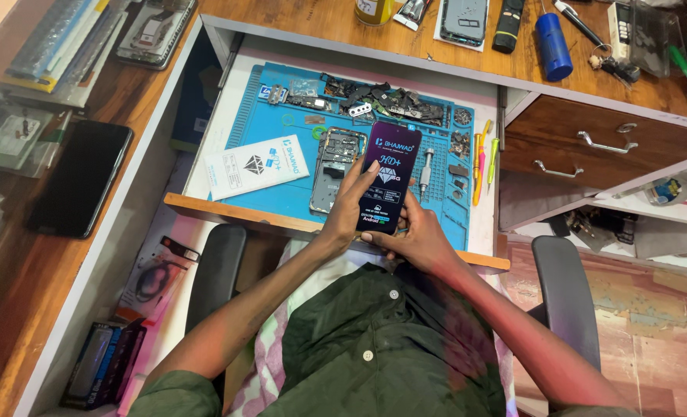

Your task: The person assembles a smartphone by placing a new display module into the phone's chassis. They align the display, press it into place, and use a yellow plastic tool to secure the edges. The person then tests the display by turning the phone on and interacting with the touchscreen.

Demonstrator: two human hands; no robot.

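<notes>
White packet [256,165]: flat, rectangular, white with blue markings and a dark diamond figure; it lies tilted on the left part of my blue work mat [282,147], near the drawer's front edge.
Sleeved packages [65,42]: clear plastic sleeves stacked at the far left of the wooden desk, blue and yellow card showing through.
Boxes [104,363]: dark, flat, with blue edges, standing low at my left beside the chair's armrest.
Black phone [81,177]: face up, screen dark, on the desk to my left.
Phone screen panel [388,176]: long, glossy black, rounded corners, covered with a film printed in purple and white with a diamond figure (the print I leave unread); I hold it upright over the mat's front edge.
Left hand [349,208]: fingers closed on the panel's left edge and lower back.
Right hand [413,235]: fingers curled about the lower right edge, thumb on the bottom.
Phone frame [336,168]: bare, stripped, lying on the mat just left of the panel.
Small parts [382,100]: dark scraps and screws along the mat's far edge.
</notes>
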